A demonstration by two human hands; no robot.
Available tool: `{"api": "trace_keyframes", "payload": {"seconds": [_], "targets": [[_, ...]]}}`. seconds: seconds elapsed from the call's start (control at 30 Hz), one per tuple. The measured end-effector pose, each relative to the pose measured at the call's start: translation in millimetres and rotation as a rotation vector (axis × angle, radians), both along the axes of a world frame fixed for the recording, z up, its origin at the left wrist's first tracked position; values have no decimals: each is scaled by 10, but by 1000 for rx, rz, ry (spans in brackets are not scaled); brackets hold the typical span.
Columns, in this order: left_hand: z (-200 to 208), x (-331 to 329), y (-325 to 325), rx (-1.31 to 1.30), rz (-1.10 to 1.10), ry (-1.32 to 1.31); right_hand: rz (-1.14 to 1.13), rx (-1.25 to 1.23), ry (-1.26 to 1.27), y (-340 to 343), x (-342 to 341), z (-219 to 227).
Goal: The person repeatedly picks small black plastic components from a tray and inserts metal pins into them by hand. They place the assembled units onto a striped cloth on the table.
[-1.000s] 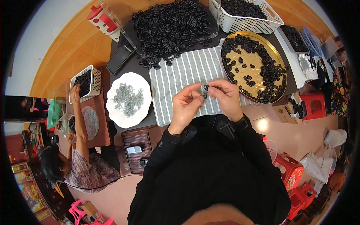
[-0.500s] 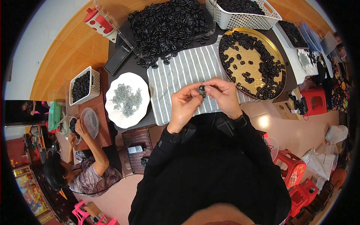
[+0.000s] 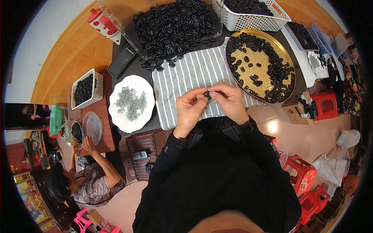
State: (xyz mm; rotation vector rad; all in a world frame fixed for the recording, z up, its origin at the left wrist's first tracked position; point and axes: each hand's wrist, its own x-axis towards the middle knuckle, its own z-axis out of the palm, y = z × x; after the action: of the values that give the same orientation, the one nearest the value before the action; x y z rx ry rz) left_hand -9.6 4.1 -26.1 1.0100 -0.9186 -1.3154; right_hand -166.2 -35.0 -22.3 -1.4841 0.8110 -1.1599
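Note:
Over a grey-and-white striped cloth [image 3: 194, 73], my two hands meet at a small black plastic piece [image 3: 207, 94]. My left hand [image 3: 188, 110] pinches it from the left between thumb and fingertips. From the other side, my right hand [image 3: 230, 101] closes its thumb and index finger on the same piece. The fingertips hide much of it. To the left, a white scalloped plate [image 3: 116, 122] holds a heap of tiny grey bits, too small to make out clearly. A round gold tray [image 3: 255, 53] with many similar black pieces lies to the right.
Loose black pieces [image 3: 171, 33] fill a clear bin at the back, beside a white basket [image 3: 252, 22]. A phone [image 3: 122, 61] lies at the back left. Another person [image 3: 93, 178] works at a lower table on the left. Red stools [image 3: 301, 174] stand at right.
My hands have shifted slightly, and the black piece looks turned between my fingertips. The other person's raised arm has come down toward the edge of their table.

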Motion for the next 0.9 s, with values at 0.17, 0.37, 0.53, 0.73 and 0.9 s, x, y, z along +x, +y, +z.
{"api": "trace_keyframes", "payload": {"seconds": [0.17,0.37,0.53,0.73,0.9], "targets": [[-19,9,1,-22,9,62,-2,-155,95,39,-15,15],[-89,54,-2,-125,-28,77,-50,-303,187,97,28,68],[-77,32,30,-172,-13,27,-67,-350,187,113,43,50],[-36,2,68,-200,34,-69,-96,-354,176,154,76,62],[-40,-4,65,-218,35,-56,-136,-330,136,203,114,58]]}}
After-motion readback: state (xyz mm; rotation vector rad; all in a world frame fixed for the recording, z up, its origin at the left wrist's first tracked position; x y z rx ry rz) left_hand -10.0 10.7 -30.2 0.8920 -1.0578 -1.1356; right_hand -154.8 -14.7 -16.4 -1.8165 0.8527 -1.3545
